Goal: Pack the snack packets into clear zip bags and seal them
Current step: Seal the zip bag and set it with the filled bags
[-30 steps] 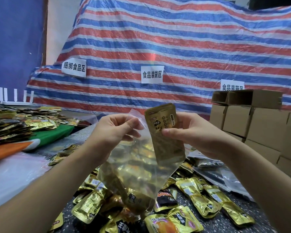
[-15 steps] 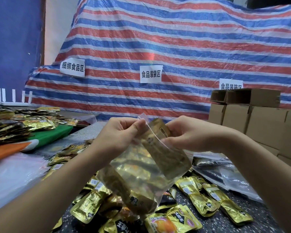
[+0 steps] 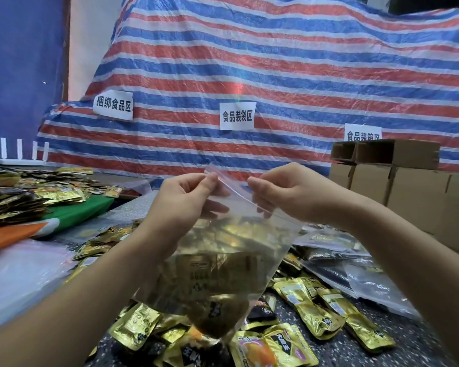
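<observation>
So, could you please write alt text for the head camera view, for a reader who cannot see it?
Two hands, the left hand and right hand, pinch the top edge of a clear zip bag filled with gold snack packets, held above loose packets on a dark table. Cardboard boxes stand right; a striped tarp hangs behind.

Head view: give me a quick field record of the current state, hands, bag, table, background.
left hand: pinches zip bag's top edge
right hand: pinches same top edge
zip bag: clear, held up off the table, gold packets inside
seal: cannot tell if closed
loose packets: gold, scattered on table below
cardboard boxes: stacked at right
backdrop: striped tarp with paper labels
</observation>
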{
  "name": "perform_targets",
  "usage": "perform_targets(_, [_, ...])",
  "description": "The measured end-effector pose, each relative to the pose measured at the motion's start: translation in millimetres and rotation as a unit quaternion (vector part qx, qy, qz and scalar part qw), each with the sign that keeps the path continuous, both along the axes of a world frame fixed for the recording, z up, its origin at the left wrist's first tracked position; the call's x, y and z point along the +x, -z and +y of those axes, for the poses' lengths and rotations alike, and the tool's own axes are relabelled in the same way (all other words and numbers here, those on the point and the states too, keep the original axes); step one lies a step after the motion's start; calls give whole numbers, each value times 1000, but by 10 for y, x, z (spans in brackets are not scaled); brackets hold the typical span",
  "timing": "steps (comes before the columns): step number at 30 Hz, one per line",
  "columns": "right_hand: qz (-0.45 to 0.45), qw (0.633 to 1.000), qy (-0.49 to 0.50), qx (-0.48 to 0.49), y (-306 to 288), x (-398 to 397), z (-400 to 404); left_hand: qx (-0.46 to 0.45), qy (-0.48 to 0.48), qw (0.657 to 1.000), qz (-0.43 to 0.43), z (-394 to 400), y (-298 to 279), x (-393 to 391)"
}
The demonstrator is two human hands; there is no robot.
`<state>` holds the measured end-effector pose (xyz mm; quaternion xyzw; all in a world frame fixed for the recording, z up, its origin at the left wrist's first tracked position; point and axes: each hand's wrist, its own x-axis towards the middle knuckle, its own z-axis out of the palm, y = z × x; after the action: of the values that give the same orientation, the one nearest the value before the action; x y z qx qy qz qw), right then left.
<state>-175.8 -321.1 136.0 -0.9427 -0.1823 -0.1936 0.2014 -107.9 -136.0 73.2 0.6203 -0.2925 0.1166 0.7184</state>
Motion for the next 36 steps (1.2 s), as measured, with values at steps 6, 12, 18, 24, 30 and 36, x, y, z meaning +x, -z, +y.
perform_targets(6, [-100,994,-44,-15,52,-1,-57,-104,37,992,58,3,-77,-19])
perform_targets(12, [-205,976,-69,-4,42,31,-72,-101,-8,995,-9,-72,-32,45])
perform_targets(18, [-102,993,25,-52,235,121,-192,2,3,998,56,-91,240,175])
perform_targets(24, [-99,989,81,-74,255,175,-117,16,3,1000,-9,-207,260,123])
perform_targets(30, [-86,989,82,-86,175,170,48,36,-2,995,-93,-256,195,-4])
perform_targets(36, [-122,984,65,-109,208,97,-12,2,-58,990,-132,-258,154,-75])
